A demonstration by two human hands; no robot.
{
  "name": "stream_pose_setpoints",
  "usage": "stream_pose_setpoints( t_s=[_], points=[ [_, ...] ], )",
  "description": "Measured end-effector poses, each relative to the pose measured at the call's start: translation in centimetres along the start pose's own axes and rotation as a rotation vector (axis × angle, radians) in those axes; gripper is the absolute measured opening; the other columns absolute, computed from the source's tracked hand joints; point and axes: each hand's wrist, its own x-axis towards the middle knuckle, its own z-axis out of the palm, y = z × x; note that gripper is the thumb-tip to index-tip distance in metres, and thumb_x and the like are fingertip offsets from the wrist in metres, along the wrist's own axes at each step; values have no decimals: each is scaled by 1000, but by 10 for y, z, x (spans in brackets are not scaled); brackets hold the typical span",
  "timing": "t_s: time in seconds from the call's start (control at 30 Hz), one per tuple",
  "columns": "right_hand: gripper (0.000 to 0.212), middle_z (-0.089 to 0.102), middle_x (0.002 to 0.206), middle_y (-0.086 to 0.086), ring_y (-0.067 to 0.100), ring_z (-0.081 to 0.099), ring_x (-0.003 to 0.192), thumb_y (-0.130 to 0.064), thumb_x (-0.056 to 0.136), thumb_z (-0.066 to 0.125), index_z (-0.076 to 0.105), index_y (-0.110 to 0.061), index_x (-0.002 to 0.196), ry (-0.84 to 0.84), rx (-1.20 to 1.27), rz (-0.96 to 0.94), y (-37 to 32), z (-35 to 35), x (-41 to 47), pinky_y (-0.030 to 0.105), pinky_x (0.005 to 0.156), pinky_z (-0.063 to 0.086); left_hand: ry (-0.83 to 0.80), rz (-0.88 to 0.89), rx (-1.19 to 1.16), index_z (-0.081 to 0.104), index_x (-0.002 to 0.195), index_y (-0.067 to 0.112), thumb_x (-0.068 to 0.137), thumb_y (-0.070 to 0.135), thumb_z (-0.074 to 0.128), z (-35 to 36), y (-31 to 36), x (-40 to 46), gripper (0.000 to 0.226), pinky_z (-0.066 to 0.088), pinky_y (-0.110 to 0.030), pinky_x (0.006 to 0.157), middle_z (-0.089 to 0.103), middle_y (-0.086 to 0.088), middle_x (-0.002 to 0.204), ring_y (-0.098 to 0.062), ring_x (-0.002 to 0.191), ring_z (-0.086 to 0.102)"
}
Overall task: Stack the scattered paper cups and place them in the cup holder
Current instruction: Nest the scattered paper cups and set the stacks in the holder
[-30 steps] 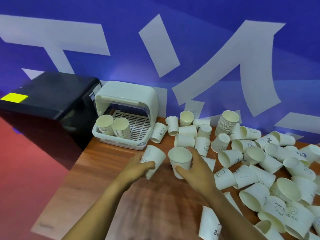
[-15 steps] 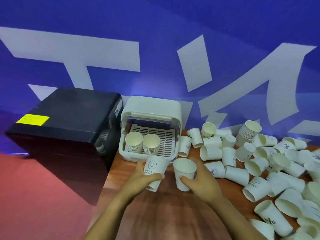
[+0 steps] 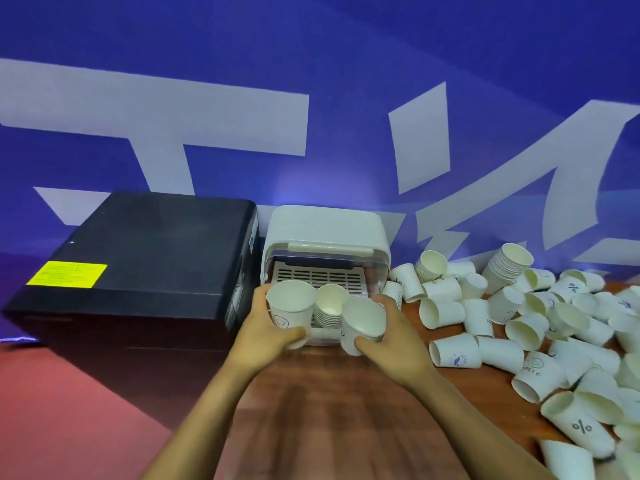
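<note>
My left hand [image 3: 266, 332] grips an upright white paper cup [image 3: 290, 308] with a smiley print, right in front of the white cup holder [image 3: 325, 230]. My right hand [image 3: 394, 336] grips a second white paper cup [image 3: 362, 322], tilted with its mouth toward me. Between the two held cups a stack of cups [image 3: 330, 308] stands inside the holder on its slotted tray. Another stack in the holder is hidden behind the left cup. Many loose paper cups [image 3: 498, 355] lie scattered over the right side of the wooden table [image 3: 332, 417].
A black box [image 3: 138, 258] with a yellow label stands left of the holder, touching it. A tall stack of cups [image 3: 509, 268] leans against the blue wall at the back right. The table's left edge drops to a red floor [image 3: 52, 410].
Both hands moved forward and up with their cups, from the table's middle to the holder's open front. The view shifted left, bringing the holder and black box toward the centre.
</note>
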Motion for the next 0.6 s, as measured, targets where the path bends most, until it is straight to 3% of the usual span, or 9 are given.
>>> stream_pose_setpoints(
  t_s=[0.27, 0.53, 0.6],
  points=[
    [66, 49, 120, -11, 10, 51, 107, -28, 70, 75, 37, -34, 124, 120, 55, -45, -27, 12, 34, 25, 84, 47, 174, 99, 39, 42, 122, 30, 55, 11, 87, 1, -1, 35, 83, 49, -34, 91, 52, 4, 120, -15, 110, 54],
    [68, 41, 132, -10, 10, 47, 109, -35, 75, 72, 33, -28, 131, 133, -21, -39, -33, 26, 52, 27, 81, 41, 165, 97, 6, 44, 112, 45, 62, 16, 84, 8, -6, 54, 71, 52, -31, 83, 59, 17, 109, -9, 102, 58],
    [70, 42, 135, -9, 11, 48, 114, -34, 76, 71, 32, -28, 133, 106, -43, -24, -28, 30, 54, 26, 84, 42, 153, 101, 36, 41, 106, 52, 63, 17, 84, 11, -10, 55, 70, 49, -23, 80, 58, 17, 111, -7, 100, 58]
  ],
)
